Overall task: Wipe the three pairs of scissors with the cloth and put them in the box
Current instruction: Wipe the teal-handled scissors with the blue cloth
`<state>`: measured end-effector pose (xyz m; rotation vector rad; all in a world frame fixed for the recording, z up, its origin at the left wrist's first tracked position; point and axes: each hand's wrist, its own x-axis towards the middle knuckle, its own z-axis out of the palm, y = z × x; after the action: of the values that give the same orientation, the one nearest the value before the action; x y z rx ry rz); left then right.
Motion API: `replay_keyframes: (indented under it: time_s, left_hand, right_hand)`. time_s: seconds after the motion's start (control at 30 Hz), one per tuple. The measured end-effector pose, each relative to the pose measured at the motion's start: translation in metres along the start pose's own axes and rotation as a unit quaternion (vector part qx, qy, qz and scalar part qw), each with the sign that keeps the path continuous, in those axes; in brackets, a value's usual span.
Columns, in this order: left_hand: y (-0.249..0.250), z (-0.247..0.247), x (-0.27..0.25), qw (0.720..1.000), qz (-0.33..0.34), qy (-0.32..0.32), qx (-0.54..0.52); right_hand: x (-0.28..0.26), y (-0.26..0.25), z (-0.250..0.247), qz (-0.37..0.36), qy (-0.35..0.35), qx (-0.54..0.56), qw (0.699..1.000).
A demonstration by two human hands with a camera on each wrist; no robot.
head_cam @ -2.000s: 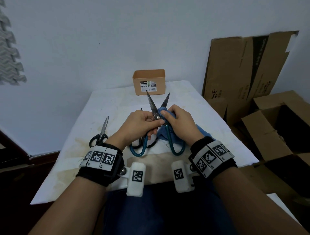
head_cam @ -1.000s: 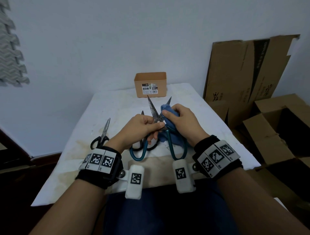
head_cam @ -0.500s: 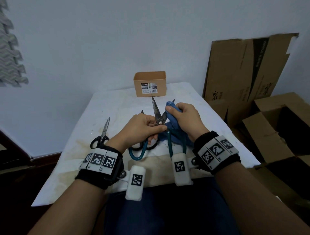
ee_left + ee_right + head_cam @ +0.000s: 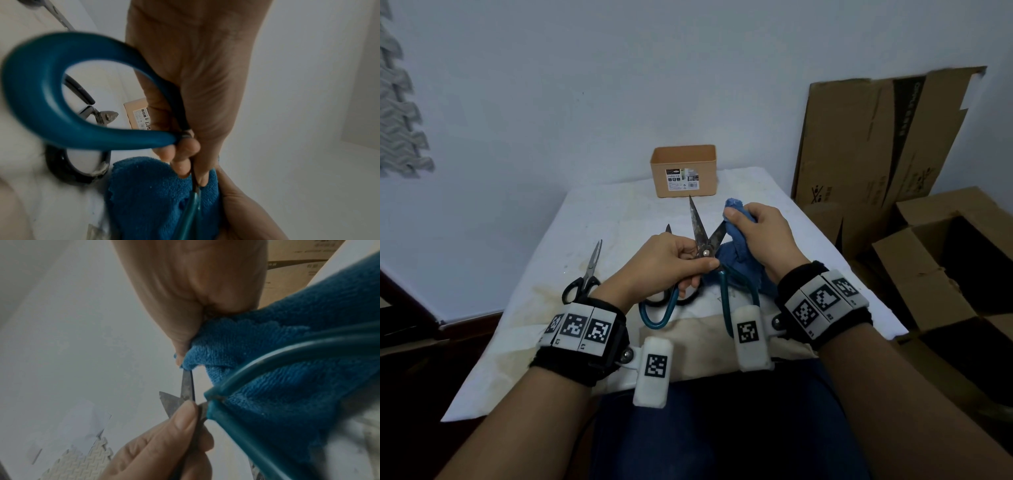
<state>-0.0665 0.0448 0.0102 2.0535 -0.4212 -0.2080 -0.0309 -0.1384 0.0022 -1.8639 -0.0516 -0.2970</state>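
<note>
Nearest us, both wrists carry black bands with square-patterned white tags. Just beyond, our left hand (image 4: 664,263) pinches the teal-handled scissors (image 4: 703,253) at the pivot, thumb on top and fingers curled beneath, one handle loop hanging below the palm; blades splayed apart, tips pointing away from us. Our right hand (image 4: 760,236) is closed around the blue cloth (image 4: 736,255), bunching it over the right-hand blade near its tip; the left-hand blade stands bare, dull and spotted. Rest of the cloth trails down behind the right handle loop onto the white table (image 4: 619,219). Under our left hand lies a second pair, black-handled scissors (image 4: 688,299), mostly hidden. Further left, well apart, a slimmer pair with black handles, the small scissors (image 4: 585,277), lies flat, tips away. At the far table edge stands the tan box (image 4: 684,171), open-topped, label facing us. Right of the table, cardboard cartons (image 4: 887,144) lean against the wall.
</note>
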Motion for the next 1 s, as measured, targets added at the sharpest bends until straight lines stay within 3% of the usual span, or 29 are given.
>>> replay_keyframes:
  time_s: [0.17, 0.33, 0.6, 0.7, 0.8, 0.9, 1.0]
  left_hand:
    - [-0.002, -0.002, -0.002, 1.0, -0.001, -0.016, 0.005]
    - [-0.002, -0.014, -0.003, 1.0, -0.001, -0.003, 0.03]
    - [0.004, -0.037, 0.008, 0.987, -0.045, -0.119, 0.096]
    - [0.008, -0.039, 0.011, 0.98, -0.051, -0.151, 0.119]
    - [0.011, -0.041, 0.013, 0.973, -0.057, -0.181, 0.134]
    - [0.012, -0.043, 0.017, 0.964, -0.064, -0.19, 0.177]
    - [0.016, -0.045, 0.017, 0.951, -0.076, -0.207, 0.215]
  right_hand:
    - [0.004, 0.0, -0.008, 0.012, 0.025, 0.013, 1.0]
    - [0.01, 0.007, -0.021, 0.04, 0.11, 0.024, 0.993]
    - [0.02, -0.012, -0.034, -0.045, 0.122, 0.037, 0.991]
    - [0.016, -0.027, -0.029, -0.077, 0.066, 0.019, 0.995]
    - [0.003, -0.038, -0.027, -0.082, -0.055, -0.031, 0.995]
    - [-0.005, -0.041, -0.027, -0.064, -0.163, -0.093, 0.98]
    - [-0.009, -0.044, -0.027, -0.053, -0.226, -0.153, 0.961]
